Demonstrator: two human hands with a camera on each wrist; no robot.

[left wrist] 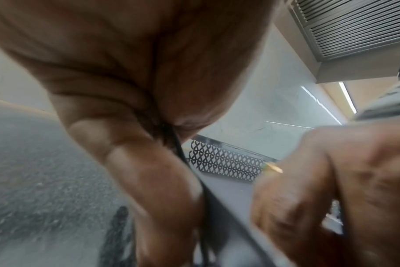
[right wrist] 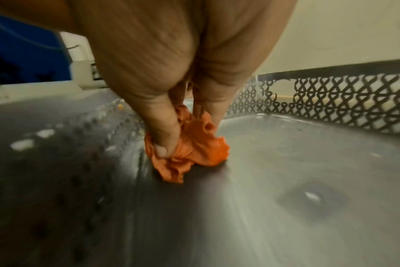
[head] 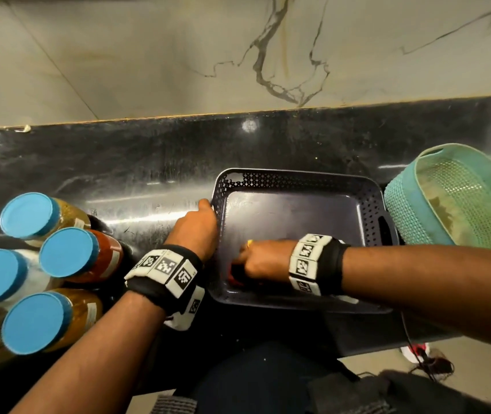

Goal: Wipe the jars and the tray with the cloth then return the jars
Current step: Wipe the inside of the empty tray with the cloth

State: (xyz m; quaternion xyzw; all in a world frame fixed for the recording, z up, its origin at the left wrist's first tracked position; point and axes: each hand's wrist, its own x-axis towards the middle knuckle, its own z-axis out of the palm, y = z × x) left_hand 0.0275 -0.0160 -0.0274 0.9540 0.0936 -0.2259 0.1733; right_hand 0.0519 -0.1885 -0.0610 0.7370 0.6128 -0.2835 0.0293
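A dark grey perforated tray (head: 298, 186) sits on the black counter, empty of jars. My left hand (head: 199, 225) grips the tray's left rim (left wrist: 208, 195). My right hand (head: 256, 259) is inside the tray near its front left corner, clutching a bunched orange cloth (right wrist: 189, 150) and pressing it on the tray floor (right wrist: 286, 171). In the head view the cloth (head: 235, 276) shows only as a red scrap under the fist. Several jars with blue lids (head: 68, 252) stand grouped on the counter to the left, holding yellow, red and white contents.
A teal mesh basket (head: 453, 198) leans against the tray's right side. The black counter (head: 119, 174) runs back to a marble-patterned wall (head: 238, 55). The counter's front edge lies just below the tray, with the floor beneath.
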